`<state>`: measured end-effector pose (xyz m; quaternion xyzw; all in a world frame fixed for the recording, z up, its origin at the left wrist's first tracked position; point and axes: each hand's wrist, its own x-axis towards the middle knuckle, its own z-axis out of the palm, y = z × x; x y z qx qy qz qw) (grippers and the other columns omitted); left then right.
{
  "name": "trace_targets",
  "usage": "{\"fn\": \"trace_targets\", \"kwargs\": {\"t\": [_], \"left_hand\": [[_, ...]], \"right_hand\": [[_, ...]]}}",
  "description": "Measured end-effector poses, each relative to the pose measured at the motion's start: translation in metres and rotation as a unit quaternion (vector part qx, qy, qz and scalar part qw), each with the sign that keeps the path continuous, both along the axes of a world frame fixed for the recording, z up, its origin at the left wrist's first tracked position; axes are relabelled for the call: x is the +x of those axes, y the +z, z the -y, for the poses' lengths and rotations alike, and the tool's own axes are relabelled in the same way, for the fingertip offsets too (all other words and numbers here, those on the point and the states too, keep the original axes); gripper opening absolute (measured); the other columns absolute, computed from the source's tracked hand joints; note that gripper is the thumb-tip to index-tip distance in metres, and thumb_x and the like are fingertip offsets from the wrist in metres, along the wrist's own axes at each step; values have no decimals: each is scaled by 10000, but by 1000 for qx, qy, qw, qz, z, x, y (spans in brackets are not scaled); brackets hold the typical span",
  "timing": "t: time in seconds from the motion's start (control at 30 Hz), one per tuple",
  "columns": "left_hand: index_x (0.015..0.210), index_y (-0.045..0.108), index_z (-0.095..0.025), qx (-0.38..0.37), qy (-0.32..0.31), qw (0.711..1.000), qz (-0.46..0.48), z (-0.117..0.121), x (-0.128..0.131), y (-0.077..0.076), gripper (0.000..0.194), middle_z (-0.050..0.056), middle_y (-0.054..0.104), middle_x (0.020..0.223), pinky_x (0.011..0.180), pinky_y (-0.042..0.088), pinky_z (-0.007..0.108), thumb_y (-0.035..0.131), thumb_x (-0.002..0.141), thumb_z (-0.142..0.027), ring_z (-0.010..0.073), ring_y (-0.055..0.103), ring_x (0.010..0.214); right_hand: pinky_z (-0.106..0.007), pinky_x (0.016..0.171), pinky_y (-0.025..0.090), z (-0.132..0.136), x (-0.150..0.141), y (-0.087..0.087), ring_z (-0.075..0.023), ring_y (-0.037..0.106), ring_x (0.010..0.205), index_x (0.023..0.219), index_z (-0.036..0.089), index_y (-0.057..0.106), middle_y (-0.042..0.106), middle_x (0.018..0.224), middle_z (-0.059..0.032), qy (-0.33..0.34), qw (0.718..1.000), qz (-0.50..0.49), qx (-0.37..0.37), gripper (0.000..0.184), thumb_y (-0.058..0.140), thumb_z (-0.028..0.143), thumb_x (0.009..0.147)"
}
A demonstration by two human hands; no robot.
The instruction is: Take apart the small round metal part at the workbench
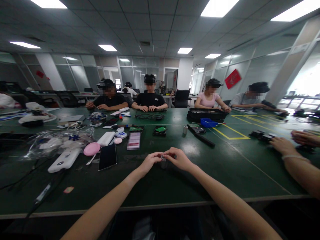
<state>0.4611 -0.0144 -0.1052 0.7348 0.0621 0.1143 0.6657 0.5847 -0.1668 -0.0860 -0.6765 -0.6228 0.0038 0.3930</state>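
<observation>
A small grey metal cylinder [163, 164] stands upright on the green table in front of me. My left hand [151, 160] reaches in from the left, its fingertips closed against the upper side of the cylinder. From the other side my right hand [179, 158] bends over the cylinder's top, thumb and fingers pinched together at the rim. Whatever small part may lie between the right fingertips is too small to tell. A second, similar metal cylinder [185, 129] stands farther back to the right, apart from both hands.
Left of me lie a dark phone [108, 157], a pink round lid [91, 149], a white device [64, 160] and plastic bags. Opened drives with green boards [160, 130], a black bar [204, 140] and a blue tray [209, 123] lie ahead. A co-worker's hands [282, 146] are at right.
</observation>
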Motion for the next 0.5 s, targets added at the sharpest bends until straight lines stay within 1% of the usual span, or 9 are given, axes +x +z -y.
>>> {"fn": "trace_targets", "kwargs": {"t": [0.13, 0.27, 0.5], "left_hand": [[1065, 652, -159, -42, -26, 999, 3, -1, 1, -3, 376, 46, 677, 1014, 863, 383, 315, 565, 699, -185, 221, 569, 1000], [1037, 644, -151, -80, -44, 996, -1, 0, 2, -4, 356, 48, 675, 990, 871, 376, 312, 583, 687, -178, 216, 571, 989], [1020, 641, -156, -83, -42, 996, 0, 4, 0, 2, 348, 39, 665, 978, 898, 357, 316, 642, 672, -176, 215, 558, 991]], "right_hand": [[-239, 610, 409, 0, -1, 1, -122, 523, 654, 993, 206, 696, 595, 777, -28, 1, 1000, -3, 0, 249, 531, 367, 901], [-242, 619, 411, -1, 0, -1, -125, 524, 664, 989, 203, 696, 596, 770, -27, 1, 1000, -2, 5, 250, 528, 366, 902], [-244, 623, 416, -1, 1, -2, -124, 530, 663, 1000, 207, 693, 601, 788, -30, 4, 1000, -7, 5, 252, 524, 367, 905]]}}
